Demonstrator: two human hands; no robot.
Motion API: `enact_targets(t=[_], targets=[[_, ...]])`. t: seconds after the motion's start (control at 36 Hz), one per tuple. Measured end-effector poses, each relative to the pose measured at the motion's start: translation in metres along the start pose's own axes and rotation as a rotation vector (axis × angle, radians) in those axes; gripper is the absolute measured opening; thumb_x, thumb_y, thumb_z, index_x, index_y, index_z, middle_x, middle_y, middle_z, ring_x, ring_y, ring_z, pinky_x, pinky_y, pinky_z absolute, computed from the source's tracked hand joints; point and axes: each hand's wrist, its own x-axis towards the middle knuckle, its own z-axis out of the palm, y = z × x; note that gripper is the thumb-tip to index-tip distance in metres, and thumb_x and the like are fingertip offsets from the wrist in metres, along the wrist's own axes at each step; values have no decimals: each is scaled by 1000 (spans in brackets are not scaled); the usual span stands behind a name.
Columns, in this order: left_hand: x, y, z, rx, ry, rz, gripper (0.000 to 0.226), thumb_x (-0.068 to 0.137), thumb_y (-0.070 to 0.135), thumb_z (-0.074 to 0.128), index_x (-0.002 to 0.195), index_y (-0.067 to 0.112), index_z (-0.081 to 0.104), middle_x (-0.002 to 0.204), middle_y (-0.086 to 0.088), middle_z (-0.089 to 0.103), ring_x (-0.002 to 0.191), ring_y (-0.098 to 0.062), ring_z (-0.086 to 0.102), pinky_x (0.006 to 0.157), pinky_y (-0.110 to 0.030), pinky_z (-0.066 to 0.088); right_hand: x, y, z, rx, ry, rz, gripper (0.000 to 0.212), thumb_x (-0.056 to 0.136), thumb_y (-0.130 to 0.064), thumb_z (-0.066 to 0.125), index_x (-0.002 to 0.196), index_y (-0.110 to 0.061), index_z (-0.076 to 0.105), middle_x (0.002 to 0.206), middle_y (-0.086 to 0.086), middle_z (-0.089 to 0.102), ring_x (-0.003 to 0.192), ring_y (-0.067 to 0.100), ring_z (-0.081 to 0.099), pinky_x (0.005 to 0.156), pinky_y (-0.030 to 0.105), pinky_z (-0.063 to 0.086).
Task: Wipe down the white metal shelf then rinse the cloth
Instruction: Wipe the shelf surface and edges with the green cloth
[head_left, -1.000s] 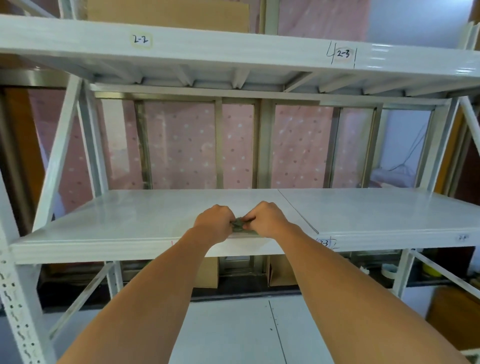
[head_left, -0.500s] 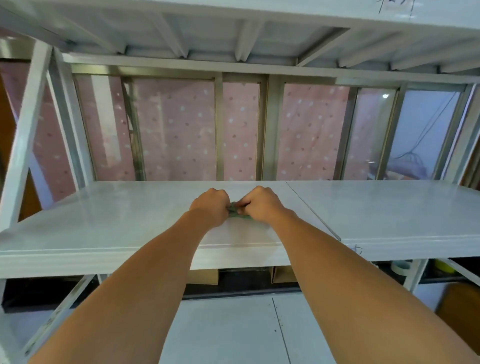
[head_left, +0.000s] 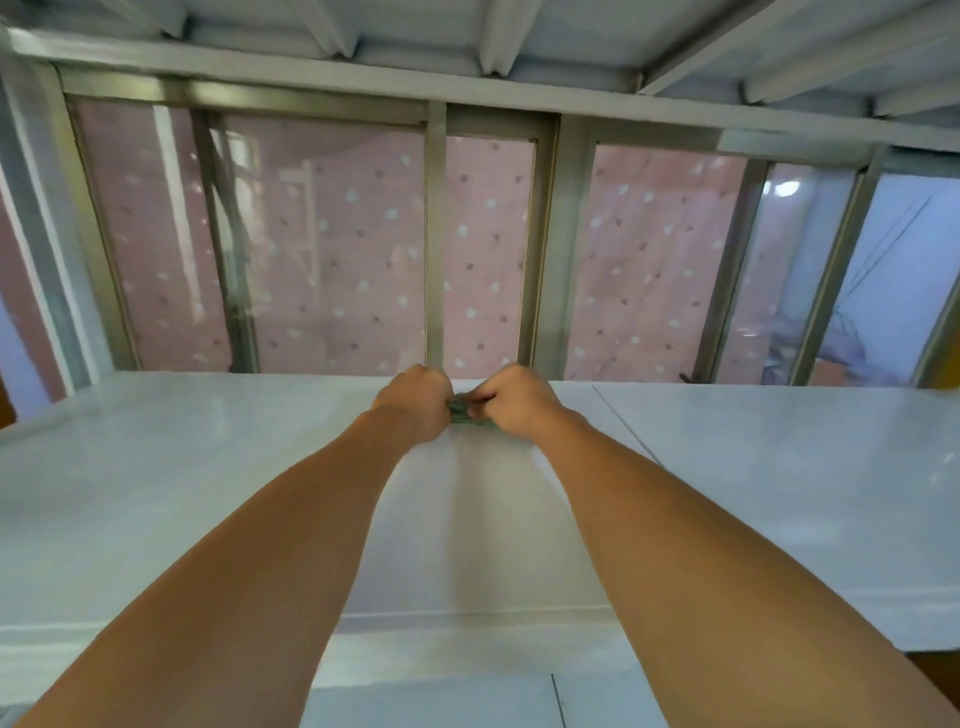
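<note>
**Both hands pushed further back on the shelf**

Both fists and the cloth have slid from mid-shelf to near the back edge since half a second ago, and the camera has come in lower and closer.

Left hand (head_left: 415, 408) and right hand (head_left: 519, 400) sit knuckles-up, side by side and almost touching. Fingers of each are curled tight round the green cloth (head_left: 468, 414) bunched between them. Only a small wad of it shows in the gap, lying on the shelf top. Both bare forearms are stretched straight out, converging toward the cloth.

The cloth is on the white metal shelf (head_left: 208, 493), left panel, close to the rear edge and just left of the panel seam (head_left: 623, 434).

Counts: two hands, one cloth, two shelf panels visible.

Overhead is the ribbed underside of the upper shelf (head_left: 415, 36). Behind is a metal-framed window (head_left: 436, 234) with pink dotted fabric (head_left: 337, 260) beyond the glass.
</note>
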Motion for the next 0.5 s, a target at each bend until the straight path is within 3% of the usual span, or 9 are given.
enact_targets(t=[0.25,0.36,0.47,0.5], targets=[[54,-18,14,-21,10,-53,25,90,15,53,107,11,72,107,-16,65,101,-36,62,87,-41,55,63,9,7,-72,-17,-4,24,87,-32,74,111,-31,79,110,-1,75,99,23,66,91,32,56],[65,-25,16,-34,16,-70,26,90,12,52,106,11,73,105,-16,66,98,-36,63,87,-43,55,80,7,13,-91,-6,-16,22,88,-37,73,107,-31,80,105,1,75,91,23,66,83,30,57],[69,-29,15,-17,5,-72,26,91,12,51,104,11,73,102,-15,65,94,-34,63,86,-43,56,90,3,18,-127,26,-28,22,86,-37,73,106,-31,80,123,5,69,95,25,66,78,24,53],[70,-31,14,-13,4,-73,25,91,12,51,103,11,73,100,-14,65,92,-33,62,85,-42,56,91,2,20,-131,32,-30,22,87,-38,72,107,-32,80,120,5,71,93,25,65,77,24,52]])
